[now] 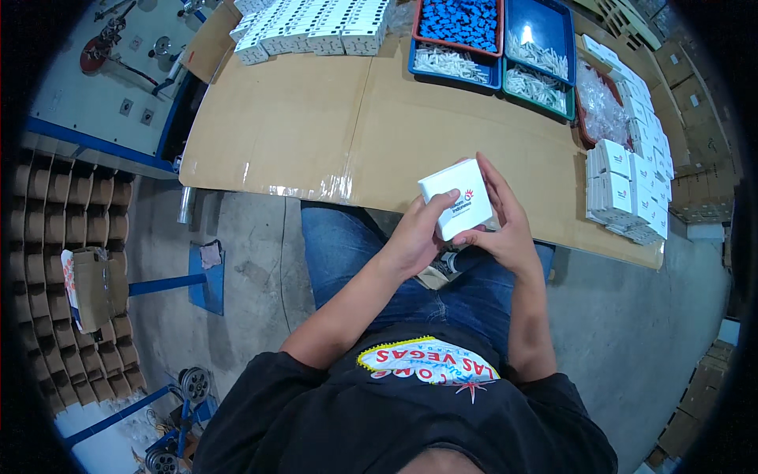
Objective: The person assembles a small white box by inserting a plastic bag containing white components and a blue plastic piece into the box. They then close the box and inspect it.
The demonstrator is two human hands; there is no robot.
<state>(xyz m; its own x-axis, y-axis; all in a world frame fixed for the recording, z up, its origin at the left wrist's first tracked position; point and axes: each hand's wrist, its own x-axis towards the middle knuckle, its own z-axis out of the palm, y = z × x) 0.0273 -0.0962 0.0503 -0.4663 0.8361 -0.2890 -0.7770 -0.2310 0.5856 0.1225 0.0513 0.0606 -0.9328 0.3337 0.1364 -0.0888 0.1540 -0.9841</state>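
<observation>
A small white square box [466, 207] with a red mark and dark print on its face is between my two hands, just over the near edge of the cardboard-covered table [300, 134]. My left hand [416, 235] grips its left side, the thumb lying across the printed face. On the opposite side my right hand [509, 229] closes round the box, with its thumb at the lower corner and its fingers behind. The box is tilted, and its back is hidden from view.
White boxes [316, 28] stand in rows at the far left, with more stacks [628, 189] at the right edge. A tray of blue pieces [459, 24] and trays of white pieces [450, 63] sit at the back. Beside them lies clear plastic [598, 103]. A cardboard-celled rack [71, 205] is at left.
</observation>
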